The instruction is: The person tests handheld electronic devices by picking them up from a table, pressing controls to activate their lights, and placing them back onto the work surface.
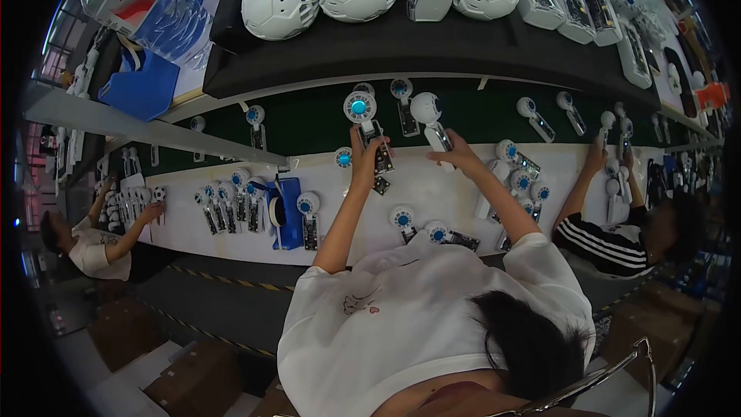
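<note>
We take the green belt (309,120) as our landmark; it runs across the view just beyond the white bench (432,185). Our left hand (364,156) is raised at the near edge of the belt and its fingers are wrapped around the handle of a fan (363,120). The fan's blue round head points away from us, over the belt, so its long axis runs from the hand straight toward the belt. Our right hand (461,156) is just beside, a little farther along the belt edge, and it holds a second fan (429,117) with a white closed head; this one leans slightly toward the first. Both hands are closed on their fans, and the two heads are near each other but apart. The left hand is slightly closer to the belt.

On the belt more fans lie well apart, one by one. On the bench, on our side of the belt, many open fans lie flat in groups, with a blue box (287,212) among them. Beyond the belt a dark shelf (401,50) carries large white shells. Other people work at the same belt on both sides of us.
</note>
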Motion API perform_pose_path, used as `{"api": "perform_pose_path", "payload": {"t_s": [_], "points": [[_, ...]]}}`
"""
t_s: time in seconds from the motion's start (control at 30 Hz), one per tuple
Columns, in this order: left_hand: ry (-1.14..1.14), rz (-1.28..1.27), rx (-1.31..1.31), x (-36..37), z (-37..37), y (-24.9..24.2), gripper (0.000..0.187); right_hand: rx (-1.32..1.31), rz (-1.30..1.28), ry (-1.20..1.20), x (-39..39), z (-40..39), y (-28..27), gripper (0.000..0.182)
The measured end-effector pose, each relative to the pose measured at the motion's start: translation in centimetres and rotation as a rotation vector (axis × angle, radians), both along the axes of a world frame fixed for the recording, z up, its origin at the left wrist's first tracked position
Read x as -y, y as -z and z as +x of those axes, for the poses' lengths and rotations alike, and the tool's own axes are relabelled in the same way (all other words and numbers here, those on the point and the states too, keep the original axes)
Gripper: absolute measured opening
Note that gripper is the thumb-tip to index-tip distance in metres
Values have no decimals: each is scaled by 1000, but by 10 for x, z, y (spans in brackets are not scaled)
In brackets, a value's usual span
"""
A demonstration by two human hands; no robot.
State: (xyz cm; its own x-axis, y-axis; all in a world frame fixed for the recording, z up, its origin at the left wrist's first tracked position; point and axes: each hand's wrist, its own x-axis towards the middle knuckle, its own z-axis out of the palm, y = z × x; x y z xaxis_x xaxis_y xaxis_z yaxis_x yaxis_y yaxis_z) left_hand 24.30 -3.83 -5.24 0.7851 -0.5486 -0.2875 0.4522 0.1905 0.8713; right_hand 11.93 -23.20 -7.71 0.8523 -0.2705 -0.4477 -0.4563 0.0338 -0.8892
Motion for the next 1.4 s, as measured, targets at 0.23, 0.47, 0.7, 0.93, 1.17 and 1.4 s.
{"api": "perform_pose_path", "payload": {"t_s": [0.23, 0.47, 0.7, 0.93, 1.17, 1.4], "points": [[97, -18, 81, -25, -48, -15, 59, 233, 469, 182, -75, -23, -64, 44], [104, 13, 202, -41, -65, 8, 67, 360, 374, 221, -96, -42, -70, 48], [123, -61, 108, -41, -79, -21, 69, 417, 347, 187, -98, -54, -69, 54], [152, -70, 49, -39, -88, -35, 68, 409, 415, 208, -100, -61, -67, 53], [174, 16, 282, -36, -88, -19, 67, 419, 324, 229, -101, -65, -66, 53], [205, -56, 281, -29, -91, -36, 69, 379, 268, 246, -99, -68, -84, 56]]}}
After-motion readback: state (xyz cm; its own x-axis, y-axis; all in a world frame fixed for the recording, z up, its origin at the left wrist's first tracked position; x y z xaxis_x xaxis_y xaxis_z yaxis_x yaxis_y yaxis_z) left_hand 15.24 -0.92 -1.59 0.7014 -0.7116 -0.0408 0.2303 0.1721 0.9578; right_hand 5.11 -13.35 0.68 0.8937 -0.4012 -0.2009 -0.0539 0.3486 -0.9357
